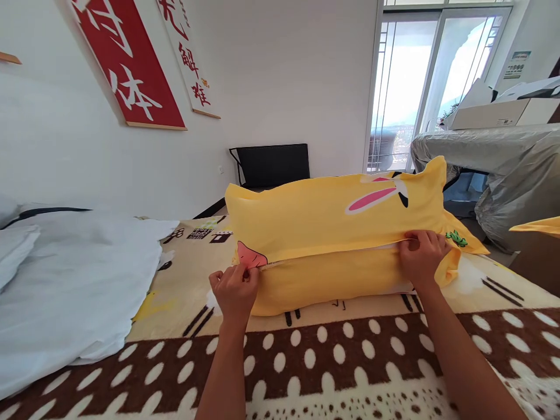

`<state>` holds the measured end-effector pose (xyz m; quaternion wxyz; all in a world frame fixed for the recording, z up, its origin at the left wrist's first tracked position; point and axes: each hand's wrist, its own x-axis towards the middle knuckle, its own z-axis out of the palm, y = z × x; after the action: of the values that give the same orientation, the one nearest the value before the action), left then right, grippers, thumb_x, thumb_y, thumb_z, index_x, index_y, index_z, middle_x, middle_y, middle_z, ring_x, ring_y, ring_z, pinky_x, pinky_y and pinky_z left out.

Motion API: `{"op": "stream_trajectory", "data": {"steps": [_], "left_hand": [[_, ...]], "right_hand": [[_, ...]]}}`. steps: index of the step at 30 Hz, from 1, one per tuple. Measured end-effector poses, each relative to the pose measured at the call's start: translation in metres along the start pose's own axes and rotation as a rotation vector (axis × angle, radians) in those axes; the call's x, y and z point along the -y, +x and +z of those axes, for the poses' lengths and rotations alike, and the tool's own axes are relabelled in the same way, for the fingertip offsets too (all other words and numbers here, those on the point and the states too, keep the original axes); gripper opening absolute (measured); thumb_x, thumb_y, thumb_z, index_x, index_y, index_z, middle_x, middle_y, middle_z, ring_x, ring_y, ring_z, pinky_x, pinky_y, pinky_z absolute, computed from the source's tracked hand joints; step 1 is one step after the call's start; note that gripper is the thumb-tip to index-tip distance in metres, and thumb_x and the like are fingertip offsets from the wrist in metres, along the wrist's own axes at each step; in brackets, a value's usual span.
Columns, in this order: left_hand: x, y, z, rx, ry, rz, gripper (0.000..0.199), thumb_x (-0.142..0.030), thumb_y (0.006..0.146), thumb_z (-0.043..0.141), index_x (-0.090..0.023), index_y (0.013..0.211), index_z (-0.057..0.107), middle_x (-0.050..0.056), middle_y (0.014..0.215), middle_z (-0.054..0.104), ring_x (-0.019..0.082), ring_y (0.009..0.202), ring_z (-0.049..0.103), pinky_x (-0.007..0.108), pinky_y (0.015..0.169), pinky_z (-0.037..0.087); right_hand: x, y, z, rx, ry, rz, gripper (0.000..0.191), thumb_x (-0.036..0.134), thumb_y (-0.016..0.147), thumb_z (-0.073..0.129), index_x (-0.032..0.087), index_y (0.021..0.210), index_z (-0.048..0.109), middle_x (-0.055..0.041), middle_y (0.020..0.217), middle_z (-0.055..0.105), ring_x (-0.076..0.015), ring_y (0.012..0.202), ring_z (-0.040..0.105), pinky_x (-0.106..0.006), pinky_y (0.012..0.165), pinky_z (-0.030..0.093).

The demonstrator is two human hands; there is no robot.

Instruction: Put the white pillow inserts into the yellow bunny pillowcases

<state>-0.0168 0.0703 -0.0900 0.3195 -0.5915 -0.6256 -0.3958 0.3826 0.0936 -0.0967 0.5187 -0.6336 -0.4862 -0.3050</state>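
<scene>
left hand (236,287) is pinching the edge of a yellow pillowcase (301,219) beside a pink print (251,254); right hand (423,256) is clamping the same edge, well apart. pillowcase is resting on a patterned blanket (324,353); white cloth (79,286) is spreading at left; red scroll (131,64) is hanging beyond.

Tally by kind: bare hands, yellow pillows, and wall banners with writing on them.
Bare hands: 2 (left hand, right hand)
Yellow pillow: 1
Wall banners with writing: 2 (red banner, white banner)
Total: 5
Left out: yellow cloth cut off at the right edge.
</scene>
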Motion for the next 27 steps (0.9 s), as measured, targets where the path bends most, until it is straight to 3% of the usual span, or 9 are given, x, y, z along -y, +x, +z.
{"op": "stream_trajectory", "data": {"steps": [6, 8, 10, 14, 19, 24, 27], "left_hand": [[0.0, 0.001, -0.004, 0.035, -0.038, -0.001, 0.026, -0.02, 0.077, 0.043, -0.022, 0.053, 0.034, 0.002, 0.052, 0.057, 0.015, 0.053, 0.047, 0.033, 0.078, 0.033], [0.002, 0.003, -0.008, 0.053, -0.067, 0.025, 0.028, -0.021, 0.076, 0.044, -0.023, 0.051, 0.032, 0.001, 0.05, 0.055, 0.015, 0.052, 0.046, 0.031, 0.077, 0.035], [0.001, 0.007, -0.013, 0.081, -0.098, 0.058, 0.029, -0.023, 0.075, 0.045, -0.023, 0.049, 0.034, 0.001, 0.048, 0.055, 0.015, 0.052, 0.046, 0.03, 0.075, 0.037], [-0.01, 0.015, -0.025, 0.268, -0.055, 0.046, 0.026, -0.028, 0.077, 0.045, -0.022, 0.051, 0.045, 0.003, 0.055, 0.063, 0.02, 0.058, 0.054, 0.031, 0.073, 0.038], [-0.034, 0.023, -0.036, 0.483, 0.092, -0.022, 0.032, -0.031, 0.081, 0.037, -0.018, 0.069, 0.064, 0.011, 0.069, 0.07, 0.027, 0.069, 0.063, 0.037, 0.077, 0.039], [-0.039, 0.032, -0.045, 0.737, 0.173, -0.067, 0.035, -0.035, 0.081, 0.036, -0.016, 0.08, 0.066, 0.017, 0.078, 0.07, 0.033, 0.074, 0.065, 0.035, 0.061, 0.038], [-0.037, 0.032, -0.046, 0.797, 0.236, -0.019, 0.033, -0.034, 0.081, 0.038, -0.015, 0.081, 0.066, 0.018, 0.082, 0.07, 0.032, 0.073, 0.066, 0.035, 0.06, 0.04]], "right_hand": [[-0.036, 0.0, 0.004, -0.058, -0.082, 0.169, 0.012, 0.025, 0.075, 0.05, 0.018, 0.081, 0.057, -0.0123, 0.089, 0.058, -0.0302, 0.092, 0.05, -0.042, 0.081, 0.029], [-0.048, 0.001, 0.004, -0.006, -0.066, 0.117, 0.013, 0.025, 0.078, 0.047, 0.017, 0.083, 0.056, -0.0116, 0.086, 0.058, -0.0279, 0.089, 0.051, -0.04, 0.08, 0.032], [-0.062, 0.005, -0.001, 0.09, -0.036, -0.024, 0.013, 0.023, 0.081, 0.044, 0.017, 0.084, 0.055, -0.0107, 0.083, 0.058, -0.0248, 0.083, 0.052, -0.038, 0.078, 0.035], [-0.091, 0.013, -0.021, 0.215, -0.016, -0.228, 0.011, 0.023, 0.082, 0.044, 0.019, 0.074, 0.052, -0.0081, 0.074, 0.058, -0.0214, 0.076, 0.052, -0.034, 0.076, 0.038], [-0.105, -0.006, -0.033, 0.257, -0.054, -0.238, 0.014, 0.02, 0.081, 0.043, 0.022, 0.067, 0.044, -0.0068, 0.066, 0.056, -0.0213, 0.07, 0.052, -0.033, 0.07, 0.039], [-0.098, -0.031, -0.022, 0.335, -0.067, -0.206, 0.015, 0.014, 0.078, 0.042, 0.022, 0.065, 0.043, -0.0056, 0.064, 0.055, -0.0199, 0.068, 0.052, -0.03, 0.065, 0.037], [-0.095, -0.025, -0.022, 0.422, -0.091, -0.188, 0.012, 0.014, 0.076, 0.044, 0.021, 0.067, 0.046, -0.005, 0.064, 0.056, -0.0187, 0.066, 0.051, -0.029, 0.062, 0.033]]}}
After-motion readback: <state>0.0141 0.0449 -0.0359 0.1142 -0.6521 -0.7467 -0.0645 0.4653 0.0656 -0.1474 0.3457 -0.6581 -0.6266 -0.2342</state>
